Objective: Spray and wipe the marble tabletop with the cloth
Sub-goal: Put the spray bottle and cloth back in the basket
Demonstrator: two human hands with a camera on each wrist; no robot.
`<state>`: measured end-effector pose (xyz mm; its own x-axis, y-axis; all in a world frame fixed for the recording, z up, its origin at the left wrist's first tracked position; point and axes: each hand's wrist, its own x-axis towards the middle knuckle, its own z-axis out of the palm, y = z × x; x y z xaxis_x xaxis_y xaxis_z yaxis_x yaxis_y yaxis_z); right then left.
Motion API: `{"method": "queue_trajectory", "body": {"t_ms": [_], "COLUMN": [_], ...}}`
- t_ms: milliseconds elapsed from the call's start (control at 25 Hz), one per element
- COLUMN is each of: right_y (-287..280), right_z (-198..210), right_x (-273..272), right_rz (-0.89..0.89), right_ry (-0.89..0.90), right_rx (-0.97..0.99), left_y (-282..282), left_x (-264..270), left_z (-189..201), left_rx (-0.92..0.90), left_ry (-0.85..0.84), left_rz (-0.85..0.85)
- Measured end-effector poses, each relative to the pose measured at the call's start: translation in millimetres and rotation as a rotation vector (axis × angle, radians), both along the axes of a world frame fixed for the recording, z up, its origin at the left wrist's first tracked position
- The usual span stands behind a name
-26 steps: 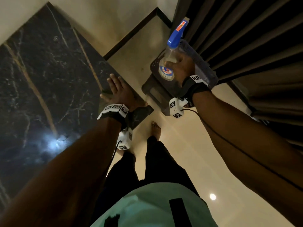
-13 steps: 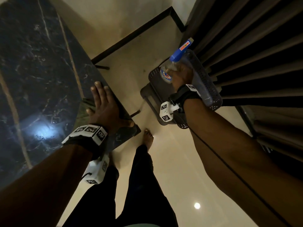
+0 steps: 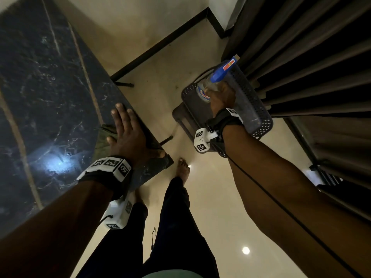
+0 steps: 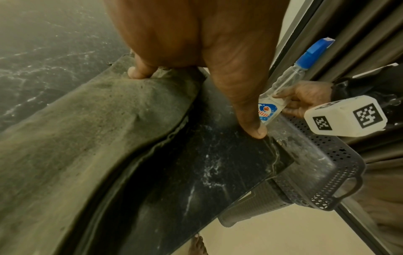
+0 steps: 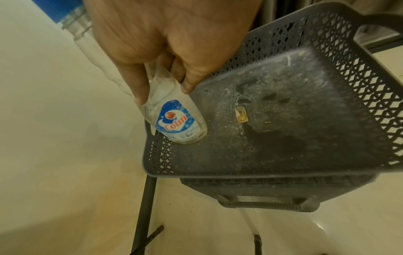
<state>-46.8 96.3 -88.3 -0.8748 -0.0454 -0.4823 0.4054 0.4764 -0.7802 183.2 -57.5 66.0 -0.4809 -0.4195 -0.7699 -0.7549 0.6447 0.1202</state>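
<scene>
Marble tabletop (image 3: 46, 93), black with white and gold veins, fills our left side, a light glaring off it. Near its corner lies our crumpled olive-green cloth (image 4: 91, 131), and our left hand (image 3: 128, 135) presses flat on it, fingers straight, thumb out on the bare marble. Further right, over the cream tiled floor (image 3: 210, 207), our right hand (image 5: 165, 38) grips the clear plastic spray bottle (image 5: 174, 120) with the blue trigger head; its base touches the floor of the grey perforated plastic basket (image 5: 359, 89). Beyond hangs a dark pleated curtain (image 3: 311, 47).
</scene>
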Motion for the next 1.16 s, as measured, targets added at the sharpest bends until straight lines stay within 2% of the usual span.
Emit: {"method": "queue_trajectory", "body": {"t_ms": [240,400,520,600,760,1000,1160], "right_y": [1.4,9.1,19.8,19.2,-7.5,-78.9,-123.4], "right_z": [14.6,69.9,122.4,146.3,166.6,170.4,158.9], "right_x": [4.7,28.1,67.1,102.6,187.2,290.2,332.9], "right_rz": [0.131,0.222,0.262,0.281,0.209,0.317,0.258], "right_ry": [0.061,0.042,0.03,0.026,0.012,-0.06,-0.112], "right_rx": [0.115,0.286,0.441,0.442,0.324,0.29,0.404], "left_y": [0.0,-4.7,-17.3,-37.5,-86.3,-114.7,-120.7], "left_x": [1.8,-1.0,-7.1,-7.6,32.9,125.7,180.8], "left_z": [-3.9,-3.9,22.4,43.2,49.8,19.6,18.7], "left_rx": [-0.02,-0.002,0.047,0.138,0.069,0.088,0.123], "left_ry": [0.002,-0.013,0.008,0.093,0.358,0.386,0.393], "left_rz": [-0.029,-0.062,-0.148,-0.195,-0.222,-0.306,-0.207]}}
